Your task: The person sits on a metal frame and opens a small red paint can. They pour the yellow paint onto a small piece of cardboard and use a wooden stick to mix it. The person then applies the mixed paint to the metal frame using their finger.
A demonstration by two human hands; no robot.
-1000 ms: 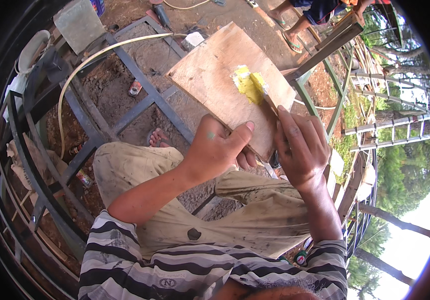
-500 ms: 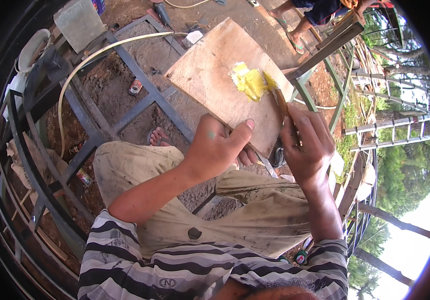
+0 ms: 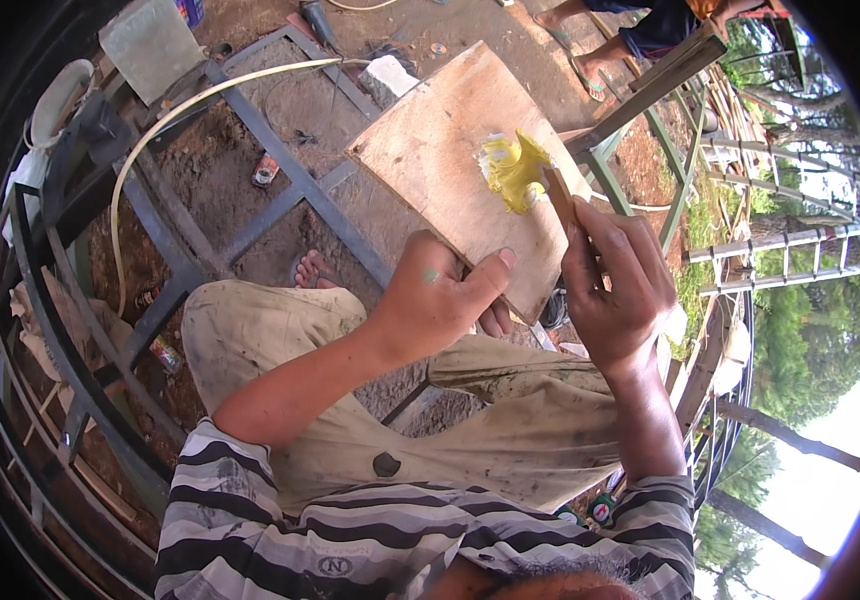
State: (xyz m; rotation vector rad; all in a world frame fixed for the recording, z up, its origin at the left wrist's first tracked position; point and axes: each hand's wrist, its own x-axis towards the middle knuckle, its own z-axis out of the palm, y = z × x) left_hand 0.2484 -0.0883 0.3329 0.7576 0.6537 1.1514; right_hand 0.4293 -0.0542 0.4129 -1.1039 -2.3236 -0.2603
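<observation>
My left hand (image 3: 444,287) grips the near edge of a square plywood board (image 3: 430,150), thumb on top and fingers underneath. On the board's right half lies a smeared mound of yellow putty (image 3: 512,172) with whitish streaks. My right hand (image 3: 618,275) is closed around a flat wooden stick (image 3: 559,197). The stick's far end rests at the right side of the putty, its tip partly hidden in it. A green stain marks the back of my left hand.
Dark metal frame bars (image 3: 302,185) cross the dirt ground, with a pale hose (image 3: 175,108) curving over them. A white block (image 3: 387,80) sits beyond the board. Another person's legs (image 3: 605,55) show at the top right. A ladder (image 3: 785,245) stands at the right.
The stick has pushed down into the putty, which is now more spread and folded toward the right. The board and both hands have shifted slightly right.
</observation>
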